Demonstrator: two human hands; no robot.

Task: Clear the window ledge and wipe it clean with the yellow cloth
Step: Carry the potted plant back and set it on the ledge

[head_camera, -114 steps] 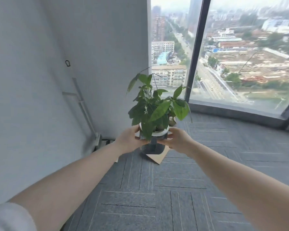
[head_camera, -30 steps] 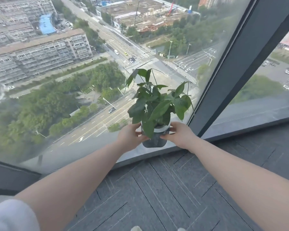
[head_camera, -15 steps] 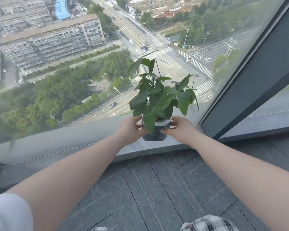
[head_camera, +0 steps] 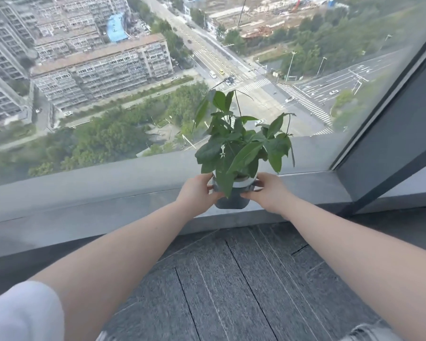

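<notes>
While the left hand (head_camera: 197,193) and right hand (head_camera: 268,191) grip opposite sides of the potted plant (head_camera: 234,168), its dark pot sits at the grey window ledge (head_camera: 96,207), above the carpeted floor (head_camera: 231,279).

A leafy green potted plant (head_camera: 239,148) in a dark grey pot with a white rim stands upright over the grey window ledge (head_camera: 108,207), gripped on both sides by the left hand (head_camera: 198,193) and right hand (head_camera: 268,193).
</notes>
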